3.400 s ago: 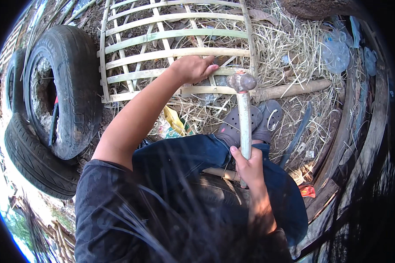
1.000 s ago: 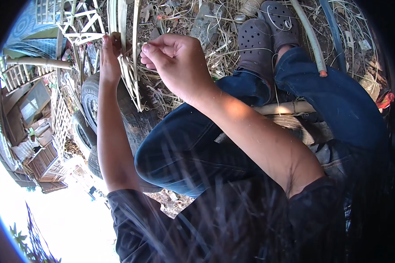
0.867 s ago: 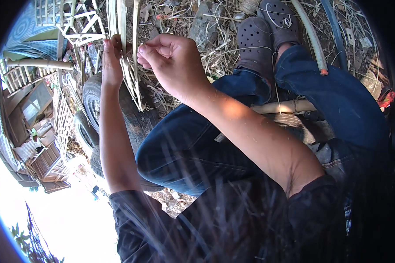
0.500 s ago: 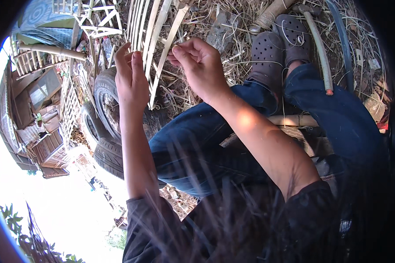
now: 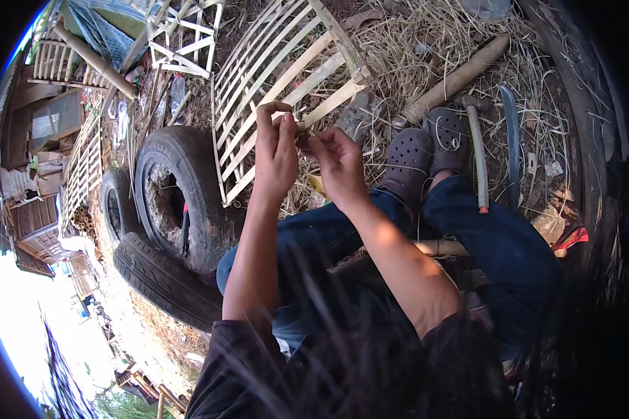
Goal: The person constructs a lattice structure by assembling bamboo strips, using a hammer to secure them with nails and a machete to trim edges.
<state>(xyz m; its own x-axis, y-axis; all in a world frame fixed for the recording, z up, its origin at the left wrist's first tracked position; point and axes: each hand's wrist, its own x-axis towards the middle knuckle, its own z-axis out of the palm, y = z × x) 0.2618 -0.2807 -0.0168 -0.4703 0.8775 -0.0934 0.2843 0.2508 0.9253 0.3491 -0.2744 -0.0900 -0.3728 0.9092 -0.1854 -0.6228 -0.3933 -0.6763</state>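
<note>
Left side of the yard, as I see it: a black tire [image 5: 201, 157] upright, a second tire [image 5: 164, 283] tilted against its lower edge, a third tire [image 5: 113, 199] behind. Farther back, a blue tarp [image 5: 103, 38] and a clear plastic bottle [image 5: 179, 92]. Right side: red wrapper [image 5: 573, 239] on the ground. Grey stone [image 5: 365, 117] among pale shavings [image 5: 430, 38].

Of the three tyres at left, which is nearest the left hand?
The biggest-looking tyre, its crusted hole in view: its right side comes closest to the left hand. The far-left tyre and the lower tyre sit farther off.
</note>
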